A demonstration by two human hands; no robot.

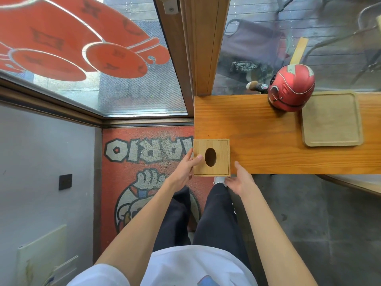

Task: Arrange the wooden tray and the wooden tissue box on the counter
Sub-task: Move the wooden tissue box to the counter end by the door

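The square wooden tissue box [220, 150], with an oval hole in its top, sits at the near left corner of the wooden counter [268, 141]. My left hand [185, 170] grips its left side, thumb lying on the lid next to the hole. Just to the right of the box, at its near right corner, my right hand [242, 179] is open with its fingers spread, and I cannot tell whether it touches the box. Further right on the counter lies the pale square wooden tray [332, 120], flat and with nothing on it.
A red helmet [291, 88] stands at the counter's far edge, touching the tray's far left corner. Behind the counter are a wooden window post [204, 48] and glass. A red printed doormat [144, 162] covers the floor to the left, under my legs.
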